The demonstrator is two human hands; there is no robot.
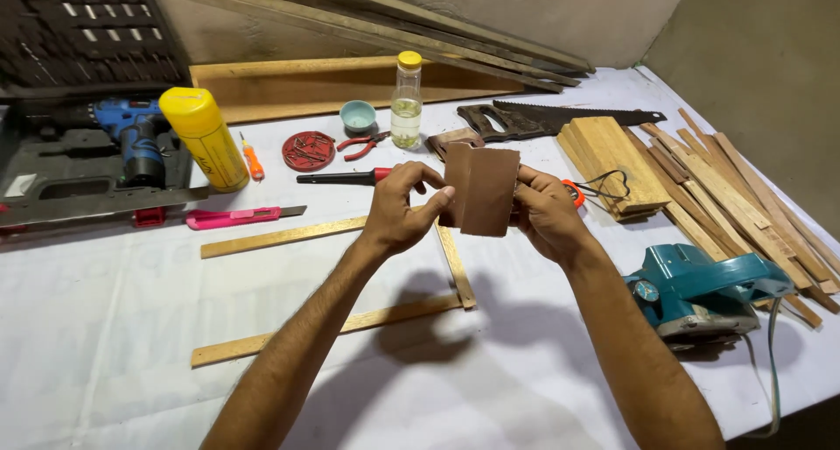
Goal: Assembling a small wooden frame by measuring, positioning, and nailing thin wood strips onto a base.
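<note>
A folded brown sheet of sandpaper (479,190) is held upright above the table, between both hands. My left hand (398,212) pinches its left edge with thumb and fingers. My right hand (547,214) grips its right edge. Below the hands lies a three-sided frame of thin wooden strips (278,236) on the white table cover (105,327). Part of the frame's short strip (458,266) shows under the sandpaper.
A teal electric planer (700,292) sits at the right. Behind it are wood strips (744,205), a stack of blocks (612,161) and a handsaw (560,117). At the back stand an oil bottle (406,100), a yellow can (206,139), a pink cutter (236,216) and a blue drill (136,139) in its case.
</note>
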